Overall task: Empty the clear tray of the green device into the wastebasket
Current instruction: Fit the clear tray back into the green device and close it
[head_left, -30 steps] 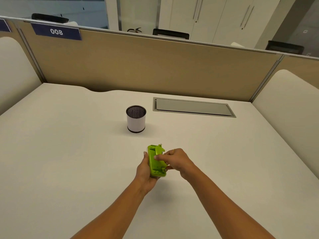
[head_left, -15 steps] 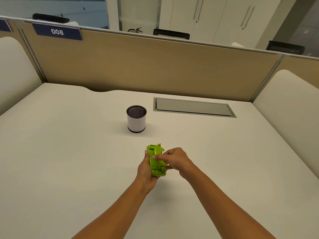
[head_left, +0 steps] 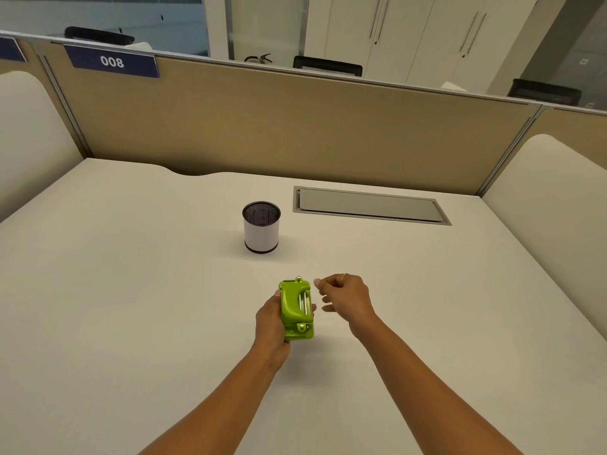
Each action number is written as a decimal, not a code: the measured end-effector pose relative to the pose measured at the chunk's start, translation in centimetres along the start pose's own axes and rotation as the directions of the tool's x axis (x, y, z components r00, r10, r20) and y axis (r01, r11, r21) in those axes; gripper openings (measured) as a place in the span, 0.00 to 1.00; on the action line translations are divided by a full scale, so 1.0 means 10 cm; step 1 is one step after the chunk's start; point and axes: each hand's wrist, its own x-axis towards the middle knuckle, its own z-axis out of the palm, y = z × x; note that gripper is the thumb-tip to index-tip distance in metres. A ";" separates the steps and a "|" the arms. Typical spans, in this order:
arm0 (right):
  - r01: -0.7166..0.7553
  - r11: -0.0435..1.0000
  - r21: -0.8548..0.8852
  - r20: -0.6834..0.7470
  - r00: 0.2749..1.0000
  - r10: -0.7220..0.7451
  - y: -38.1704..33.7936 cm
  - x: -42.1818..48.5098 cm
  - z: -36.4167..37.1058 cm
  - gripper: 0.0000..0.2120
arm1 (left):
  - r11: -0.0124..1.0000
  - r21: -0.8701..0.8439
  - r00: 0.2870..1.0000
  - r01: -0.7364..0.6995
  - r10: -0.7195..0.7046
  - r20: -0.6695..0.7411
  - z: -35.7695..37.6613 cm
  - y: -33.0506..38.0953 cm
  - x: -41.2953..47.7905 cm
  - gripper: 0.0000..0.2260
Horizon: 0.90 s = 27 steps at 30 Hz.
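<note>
A bright green device (head_left: pixel 295 310) with two metal rods showing on its face is gripped in my left hand (head_left: pixel 271 323), just above the white desk (head_left: pixel 131 307). The clear tray cannot be made out on it. My right hand (head_left: pixel 346 295) hovers just right of the device, apart from it. Its fingers are loosely curled and I see nothing in them. The wastebasket (head_left: pixel 261 228), a small white cylinder with a black mesh inside and a black rim, stands upright on the desk beyond the device, a little to the left.
A grey cable hatch (head_left: pixel 371 205) lies flush in the desk right of the wastebasket. A tan partition (head_left: pixel 295 126) closes the far side, and cream side panels (head_left: pixel 551 198) flank the desk left and right.
My right hand has let go of the green device and moved away to the right. The device has turned in my left hand, now showing its metal rods.
</note>
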 end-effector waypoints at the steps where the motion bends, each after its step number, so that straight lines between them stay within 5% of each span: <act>1: -0.009 1.000 0.018 0.003 1.000 0.009 0.02 0.02 -0.01 0.11 | 1.000 0.014 1.000 -0.008 0.008 -0.005 -0.01 0.00 0.00 0.12; 10: -0.130 0.954 0.271 0.183 0.980 0.081 0.10 0.03 0.08 0.13 | 0.975 0.192 0.990 -0.107 0.123 -0.071 -0.02 -0.03 -0.02 0.13; 27: -0.133 0.961 0.243 0.161 0.982 0.096 0.19 0.10 0.00 0.13 | 0.942 0.317 0.994 -0.108 0.092 0.065 -0.07 0.09 -0.04 0.08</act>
